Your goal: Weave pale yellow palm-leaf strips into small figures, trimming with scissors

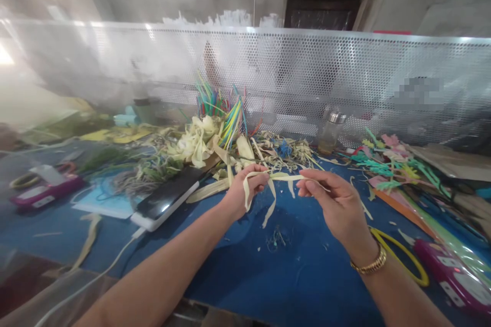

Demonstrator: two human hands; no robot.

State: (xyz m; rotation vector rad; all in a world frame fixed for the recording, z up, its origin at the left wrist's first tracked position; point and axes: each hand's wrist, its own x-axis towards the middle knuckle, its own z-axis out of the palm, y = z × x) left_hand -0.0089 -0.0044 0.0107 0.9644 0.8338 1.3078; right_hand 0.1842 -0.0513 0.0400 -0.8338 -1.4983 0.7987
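My left hand (244,188) and my right hand (333,203) are both closed in a pinch on a pale yellow leaf strip (283,177) stretched between them above the blue table (268,276). Loose ends of the strip curl and hang below my left hand. A gold bracelet (370,264) circles my right wrist. Just beyond my hands lies a heap of pale folded leaf pieces (197,143) and coloured strips (224,112).
A phone on a white power bank (164,199) with a cable lies left of my hands. Pink scissors (452,273) with a yellow loop sit at the right, a pink case (46,191) at far left. Coloured cut shapes (387,161), a glass jar (332,133) and a perforated metal screen (345,76) stand behind.
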